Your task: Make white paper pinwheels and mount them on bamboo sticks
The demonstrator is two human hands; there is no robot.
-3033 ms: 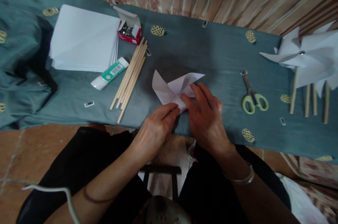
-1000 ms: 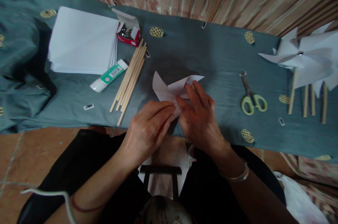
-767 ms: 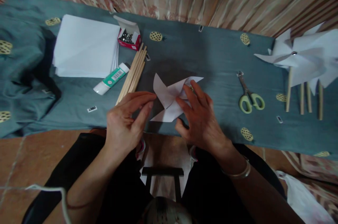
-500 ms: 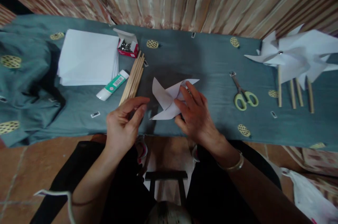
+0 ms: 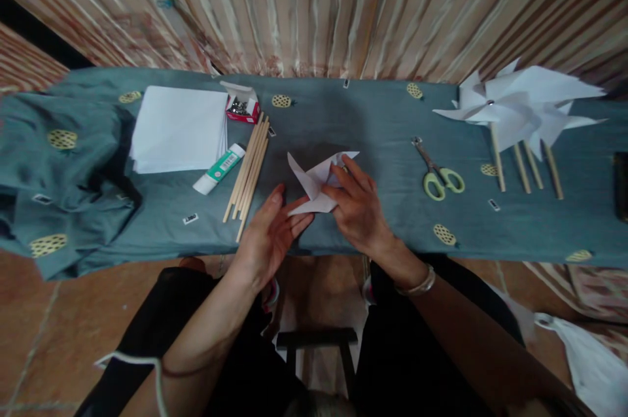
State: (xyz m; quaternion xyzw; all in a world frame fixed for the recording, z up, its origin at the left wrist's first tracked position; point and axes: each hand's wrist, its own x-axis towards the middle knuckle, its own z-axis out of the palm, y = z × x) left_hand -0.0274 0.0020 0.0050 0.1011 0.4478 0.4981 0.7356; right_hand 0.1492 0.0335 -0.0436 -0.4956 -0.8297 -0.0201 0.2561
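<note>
A folded white paper pinwheel [image 5: 314, 186] is near the table's front edge, its blades curled up and its centre partly behind fingers. My right hand [image 5: 357, 206] is closed on its right side, thumb below and fingers on top. From the left, my left hand [image 5: 275, 228] comes in palm up with its fingers stretched out. Its fingertips lie under the pinwheel's lower left point, and the thumb stands apart, gripping nothing. Several wooden sticks [image 5: 249, 168] lie just beyond my left hand.
Left on the green cloth [image 5: 383, 135] are a stack of white paper [image 5: 181, 129], a glue stick [image 5: 219, 169] and an open box of metal pins [image 5: 242, 108]. To the right lie scissors [image 5: 436, 171] with green handles and several finished pinwheels [image 5: 530, 103] on sticks.
My left hand has turned palm up, opened from its near pinch and slid right, under the pinwheel's lower left point. The right hand keeps its hold. The camera view has shifted slightly.
</note>
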